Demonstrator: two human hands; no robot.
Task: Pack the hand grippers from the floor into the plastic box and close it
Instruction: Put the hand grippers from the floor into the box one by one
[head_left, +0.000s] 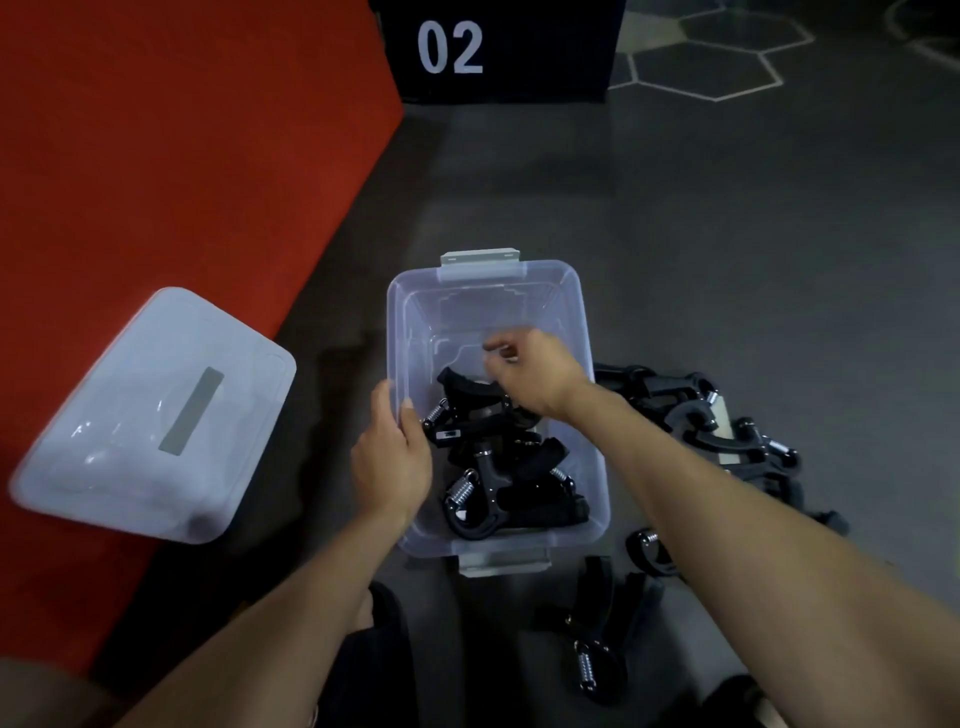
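Presently left hand (393, 462) grips the plastic box (582, 332) rim, right hand (530, 371) hovers loosely curled, empty, over packed hand grippers (498, 467).

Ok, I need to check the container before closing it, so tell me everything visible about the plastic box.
The plastic box is a clear, rectangular tub standing upright and open on the grey floor, with grey latches at its near and far ends. Several black hand grippers with metal springs lie jumbled in its near half. The left hand grips its left rim; the right hand hovers over it.
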